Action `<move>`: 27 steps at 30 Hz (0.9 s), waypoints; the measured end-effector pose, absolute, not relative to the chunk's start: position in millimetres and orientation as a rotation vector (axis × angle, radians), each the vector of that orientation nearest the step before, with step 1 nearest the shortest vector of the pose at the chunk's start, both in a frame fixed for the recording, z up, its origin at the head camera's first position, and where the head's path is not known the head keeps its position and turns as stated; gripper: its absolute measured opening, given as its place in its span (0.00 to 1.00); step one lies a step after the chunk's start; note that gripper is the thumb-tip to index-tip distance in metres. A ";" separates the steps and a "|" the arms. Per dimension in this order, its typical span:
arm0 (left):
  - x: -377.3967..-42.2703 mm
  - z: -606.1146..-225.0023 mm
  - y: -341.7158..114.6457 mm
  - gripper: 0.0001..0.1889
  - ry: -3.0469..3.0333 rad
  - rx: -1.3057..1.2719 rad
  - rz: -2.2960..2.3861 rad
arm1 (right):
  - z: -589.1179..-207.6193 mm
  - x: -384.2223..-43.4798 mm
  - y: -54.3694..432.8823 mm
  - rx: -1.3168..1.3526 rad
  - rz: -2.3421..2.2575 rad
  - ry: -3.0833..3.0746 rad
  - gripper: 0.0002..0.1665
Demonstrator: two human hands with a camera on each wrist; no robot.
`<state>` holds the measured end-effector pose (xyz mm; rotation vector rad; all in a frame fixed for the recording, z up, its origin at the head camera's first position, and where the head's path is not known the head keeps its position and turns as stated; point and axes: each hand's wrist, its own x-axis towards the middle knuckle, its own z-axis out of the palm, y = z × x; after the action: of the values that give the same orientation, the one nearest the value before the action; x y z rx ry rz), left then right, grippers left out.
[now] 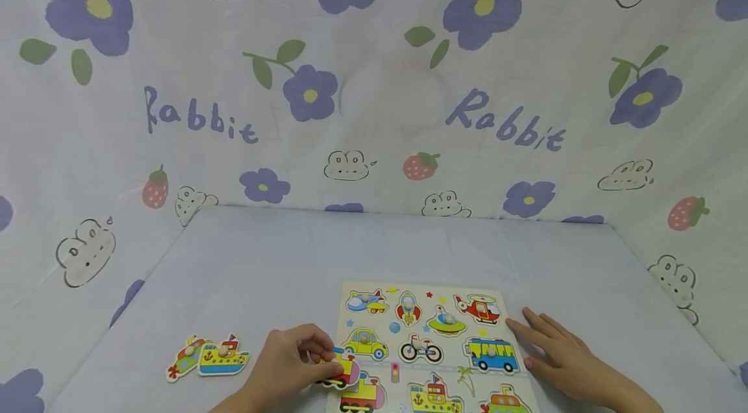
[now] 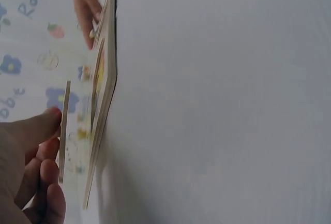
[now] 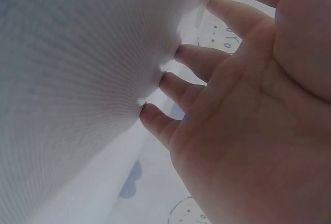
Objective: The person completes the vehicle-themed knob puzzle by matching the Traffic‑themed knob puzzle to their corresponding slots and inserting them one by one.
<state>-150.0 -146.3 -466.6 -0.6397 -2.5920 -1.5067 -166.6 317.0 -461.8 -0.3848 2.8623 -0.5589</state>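
Note:
In the head view my left hand (image 1: 295, 361) pinches a train puzzle piece (image 1: 349, 371) above the lower left of the puzzle board (image 1: 397, 289). The left wrist view shows that train piece (image 2: 65, 131) edge-on, apart from the board's surface. A printed train picture (image 1: 363, 393) lies just below it on the board. My right hand (image 1: 563, 358) rests at the board's right edge with fingers spread; in the right wrist view its fingertips (image 3: 150, 111) press the cloth. Knobbed pieces such as the bus (image 1: 492, 356), helicopter (image 1: 479, 309) and yellow car (image 1: 365, 343) sit on the board.
Left of the board, a ship piece (image 1: 223, 359) lies partly over a green and orange submarine piece (image 1: 186, 361) on the pale cloth-covered table (image 1: 280, 257). A curtain (image 1: 386, 121) printed with flowers and rabbits stands behind and at both sides.

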 end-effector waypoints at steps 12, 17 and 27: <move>-139.1 -480.5 -115.7 0.15 -2.648 -0.608 -1.649 | -463.0 -166.5 317.8 -0.397 -0.560 2.866 0.40; -137.3 -480.4 -109.9 0.16 -2.645 -0.590 -1.623 | -462.8 -166.9 317.9 -0.399 -0.556 2.869 0.40; -135.4 -475.9 -108.0 0.14 -2.736 -0.597 -1.758 | -461.9 -166.6 317.5 -0.385 -0.559 2.862 0.40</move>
<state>-135.4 -108.0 -475.9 -0.5966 -2.7362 -1.7579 -166.6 317.5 -461.9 -0.3851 2.8622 -0.5590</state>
